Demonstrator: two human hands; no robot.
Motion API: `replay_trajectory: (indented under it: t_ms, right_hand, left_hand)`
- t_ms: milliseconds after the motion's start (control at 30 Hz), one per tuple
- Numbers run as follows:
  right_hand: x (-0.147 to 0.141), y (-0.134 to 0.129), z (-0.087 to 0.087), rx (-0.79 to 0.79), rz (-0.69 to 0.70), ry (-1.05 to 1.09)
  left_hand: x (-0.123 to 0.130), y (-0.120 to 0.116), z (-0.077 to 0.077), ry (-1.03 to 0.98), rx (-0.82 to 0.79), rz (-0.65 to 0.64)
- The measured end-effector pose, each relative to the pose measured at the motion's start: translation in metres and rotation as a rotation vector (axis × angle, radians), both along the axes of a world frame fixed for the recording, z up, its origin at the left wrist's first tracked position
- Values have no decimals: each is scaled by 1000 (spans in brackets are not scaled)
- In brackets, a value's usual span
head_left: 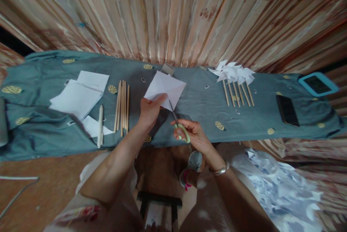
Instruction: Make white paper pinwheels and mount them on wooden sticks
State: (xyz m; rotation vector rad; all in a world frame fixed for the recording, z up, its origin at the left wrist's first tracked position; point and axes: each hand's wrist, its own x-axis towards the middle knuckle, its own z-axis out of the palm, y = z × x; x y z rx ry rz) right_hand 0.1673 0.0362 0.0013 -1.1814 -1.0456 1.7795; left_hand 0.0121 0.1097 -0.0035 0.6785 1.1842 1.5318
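My left hand (150, 109) grips a square sheet of white paper (165, 87) near its lower left edge, thumb on top. Faint crease lines run across the sheet. In my right hand (193, 132) is a pair of scissors (185, 133) with pale green handles, my fingers through the loops. The blades reach over the sheet's near corner, pointing up and left toward its middle. Whether they have cut into the paper is too small to tell. A small greyish piece (167, 69) lies just behind the sheet.
Stacked white paper (78, 96), a white pen-like stick (100, 125) and several wooden sticks (122, 107) lie left. Paper pinwheels on sticks (233, 72), a black phone (287, 110) and a blue-framed device (317, 83) lie right. A bag of paper scraps (284, 188) stands below the green-clothed table (200, 116).
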Motion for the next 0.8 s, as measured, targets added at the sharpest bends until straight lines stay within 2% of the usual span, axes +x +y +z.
replay_trajectory:
  t_ms: [567,800]
  right_hand:
    - [-1,-1,-7,17,0,11]
    - [-2,0,-2,9,-1,4]
  left_hand:
    - [-1,1,0,-17,-37,-1]
    - [-1,-1,1,-37,-32,-12]
